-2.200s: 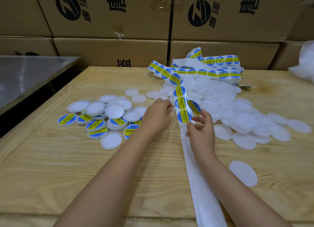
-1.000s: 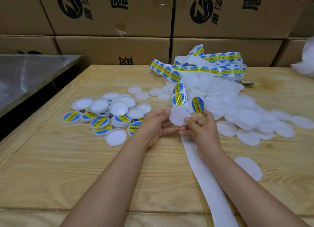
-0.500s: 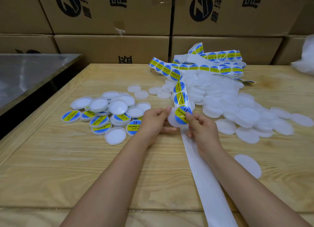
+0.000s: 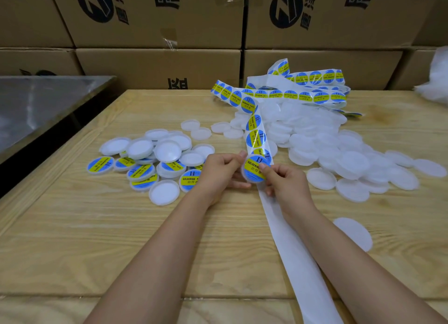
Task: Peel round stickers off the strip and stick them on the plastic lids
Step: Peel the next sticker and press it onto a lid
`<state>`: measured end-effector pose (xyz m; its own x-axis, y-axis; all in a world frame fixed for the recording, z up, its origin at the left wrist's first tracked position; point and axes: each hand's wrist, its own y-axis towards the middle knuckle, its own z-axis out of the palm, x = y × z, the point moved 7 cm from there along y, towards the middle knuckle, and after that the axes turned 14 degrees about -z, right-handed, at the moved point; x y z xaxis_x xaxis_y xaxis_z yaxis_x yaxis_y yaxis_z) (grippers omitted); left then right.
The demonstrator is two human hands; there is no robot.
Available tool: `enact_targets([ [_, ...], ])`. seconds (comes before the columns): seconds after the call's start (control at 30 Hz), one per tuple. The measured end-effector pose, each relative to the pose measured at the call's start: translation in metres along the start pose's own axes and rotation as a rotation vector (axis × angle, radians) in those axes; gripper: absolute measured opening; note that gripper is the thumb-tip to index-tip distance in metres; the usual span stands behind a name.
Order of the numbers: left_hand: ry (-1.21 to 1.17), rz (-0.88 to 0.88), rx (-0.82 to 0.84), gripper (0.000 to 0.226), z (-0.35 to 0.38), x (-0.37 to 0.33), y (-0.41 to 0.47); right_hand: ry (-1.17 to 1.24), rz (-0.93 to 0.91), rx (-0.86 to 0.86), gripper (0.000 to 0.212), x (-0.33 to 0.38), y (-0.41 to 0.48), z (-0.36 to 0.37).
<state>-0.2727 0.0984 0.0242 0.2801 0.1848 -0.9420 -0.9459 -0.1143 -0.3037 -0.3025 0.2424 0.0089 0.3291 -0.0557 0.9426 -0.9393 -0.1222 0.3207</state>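
Both hands meet over the middle of the wooden desk [image 4: 97, 238] and hold one white plastic lid [image 4: 249, 178] between them, tilted up toward the camera. The left hand [image 4: 218, 173] grips the lid's left edge, with the thumb at the top rim and the other fingers [image 4: 238, 185] curled behind and below it. The right hand [image 4: 286, 180] holds the right side, its fingers closed narrowly, and one fingertip [image 4: 263, 167] presses on the blue and yellow round sticker [image 4: 254, 169] that covers the lid's face.

The sticker strip [image 4: 255, 139] comes down from a loose tangle at the far side of the desk and ends just behind the held lid, with several stickers still on it. From under the right hand, the bare white backing [image 4: 298, 258] runs across the desk and off the near edge.

To the left of the hands lies a cluster of labelled lids [image 4: 143, 172], mixed with some lying face down. To the right and farther back is a large heap of plain lids [image 4: 339, 154], and one plain lid [image 4: 352, 234] lies alone near the right forearm.

Stacked cardboard boxes [image 4: 157, 64] stand along the far side. A metal surface [image 4: 36, 105] sits at the left, and something white and crumpled [image 4: 436, 81] shows at the far right edge.
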Motion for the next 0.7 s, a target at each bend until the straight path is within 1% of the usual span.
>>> enact_targets([
  [0.1,0.006,-0.001,0.053,0.021,0.0006,0.0,-0.0017,-0.005,-0.001,-0.008,0.034,0.0005,0.0,-0.0011],
  [0.27,0.029,0.027,0.035,0.02,-0.0006,-0.0016,-0.0022,-0.022,-0.015,0.012,0.034,0.0011,-0.0005,0.0002],
  [0.43,0.055,0.059,0.041,0.02,0.0009,-0.001,-0.0027,-0.039,-0.036,-0.005,0.039,0.001,-0.0005,-0.0015],
  [0.63,0.152,0.112,0.005,0.015,0.0019,-0.0026,-0.0039,-0.075,-0.026,-0.015,0.038,0.002,-0.0017,-0.0017],
  [0.7,0.226,0.141,-0.036,0.016,0.0022,-0.0038,-0.0061,-0.11,-0.021,-0.023,0.035,0.0024,-0.0026,-0.0022],
])
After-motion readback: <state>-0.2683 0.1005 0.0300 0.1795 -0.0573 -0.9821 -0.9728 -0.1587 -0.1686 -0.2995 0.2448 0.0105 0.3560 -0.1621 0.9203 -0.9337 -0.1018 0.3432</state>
